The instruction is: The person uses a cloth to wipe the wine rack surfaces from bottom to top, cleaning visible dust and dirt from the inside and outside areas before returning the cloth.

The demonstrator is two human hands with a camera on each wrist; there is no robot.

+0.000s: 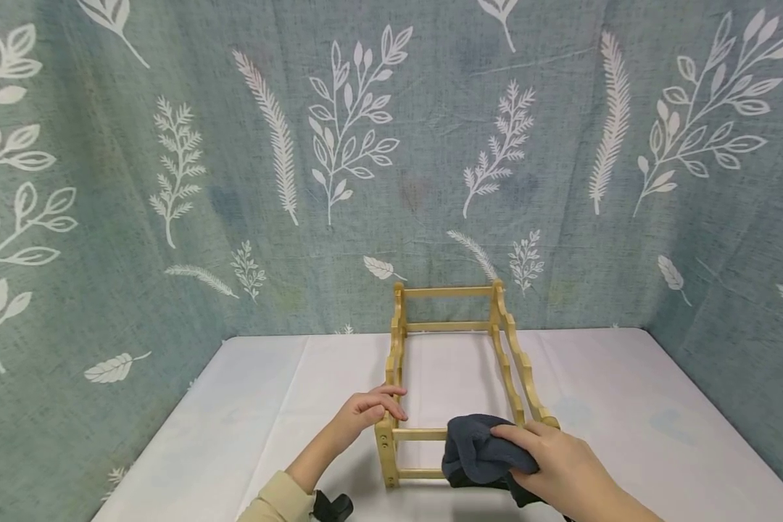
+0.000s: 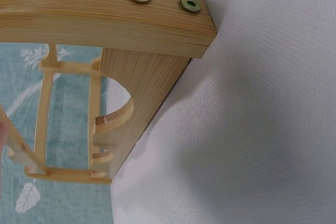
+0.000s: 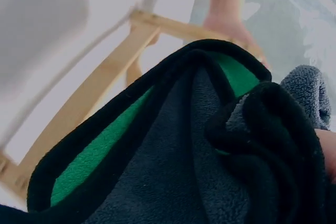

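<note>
A light wooden rack (image 1: 420, 434) with notched side rails stands on the table, its long sides running away from me. My left hand (image 1: 367, 409) rests on the near left corner of the rack, fingers over the side rail. In my right hand (image 1: 564, 464) is a bunched dark grey cloth (image 1: 479, 449), gripped at the near right end of the rack and overlapping its front bars. Black edging and a green underside show on the cloth (image 3: 157, 156) in the right wrist view. Two bolts hold the rack's corner (image 2: 157, 19) in the left wrist view.
A white cloth covers the table (image 1: 287, 406). Behind and at both sides hangs a grey-green curtain (image 1: 417, 181) with white leaf prints, close to the rack's far end. A black wrist strap piece (image 1: 333, 507) sits by my left sleeve.
</note>
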